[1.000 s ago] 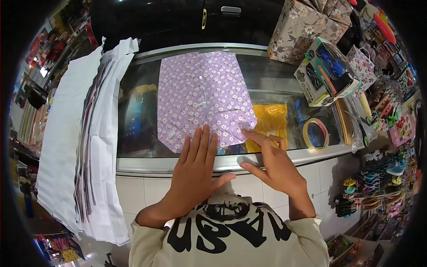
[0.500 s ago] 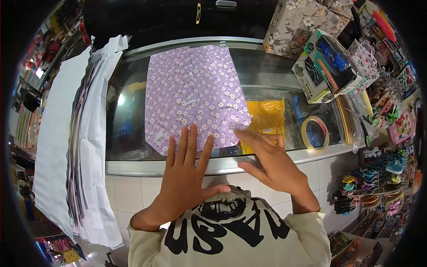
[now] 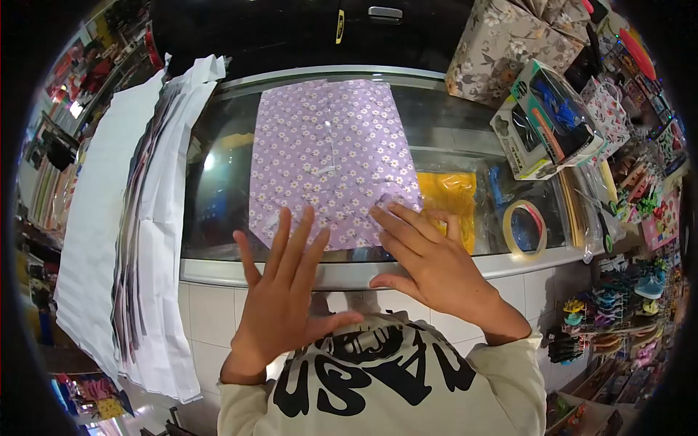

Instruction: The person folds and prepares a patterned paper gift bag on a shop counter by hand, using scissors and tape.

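Note:
A purple paper bag with white daisies lies flat on the glass counter, a taped seam running down its middle and its near corners folded at a slant. My left hand is spread, its fingertips over the near left edge of the paper. Fingers extended, my right hand has its fingertips at the near right corner. Neither hand grasps anything. Just right of the paper, a yellow plastic-wrapped packet shows beside my right hand.
A tape roll lies right, near scissors. Behind stand a boxed item and a floral-wrapped package. Large white paper sheets hang over the left side. A yellow cutter lies at the back. Crowded shelves line the right.
My left hand has drawn back toward me with its fingers wider apart. My right hand's fingers have spread over the corner. The whole view has shifted slightly.

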Demonstrator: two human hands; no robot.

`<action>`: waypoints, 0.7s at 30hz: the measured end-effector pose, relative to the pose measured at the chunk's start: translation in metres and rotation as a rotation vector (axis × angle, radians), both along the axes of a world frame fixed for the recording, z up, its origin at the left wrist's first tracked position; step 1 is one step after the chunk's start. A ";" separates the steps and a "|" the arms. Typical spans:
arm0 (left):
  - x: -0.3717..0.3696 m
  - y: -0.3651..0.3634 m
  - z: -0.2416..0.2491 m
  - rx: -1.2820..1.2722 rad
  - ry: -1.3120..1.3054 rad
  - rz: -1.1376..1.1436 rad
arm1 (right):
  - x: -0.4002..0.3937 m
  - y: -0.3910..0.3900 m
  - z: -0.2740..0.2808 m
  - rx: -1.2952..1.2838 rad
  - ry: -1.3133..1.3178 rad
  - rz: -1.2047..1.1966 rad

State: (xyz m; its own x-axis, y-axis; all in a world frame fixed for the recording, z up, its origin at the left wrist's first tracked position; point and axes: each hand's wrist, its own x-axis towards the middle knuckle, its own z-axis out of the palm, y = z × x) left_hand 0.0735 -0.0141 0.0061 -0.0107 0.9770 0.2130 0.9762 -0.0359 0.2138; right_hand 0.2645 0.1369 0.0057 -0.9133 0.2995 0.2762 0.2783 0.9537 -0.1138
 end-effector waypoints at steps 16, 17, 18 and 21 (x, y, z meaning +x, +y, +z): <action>-0.023 -0.008 -0.011 -0.069 0.122 -0.085 | -0.024 -0.017 0.001 -0.136 -0.069 -0.025; -0.022 -0.008 -0.010 -0.079 0.114 -0.084 | -0.023 -0.020 0.001 -0.119 -0.109 -0.031; -0.021 -0.008 -0.010 -0.089 0.105 -0.081 | -0.021 -0.023 0.001 -0.103 -0.150 -0.035; -0.019 -0.007 -0.009 -0.068 0.081 -0.066 | -0.021 -0.034 -0.004 -0.083 -0.178 -0.096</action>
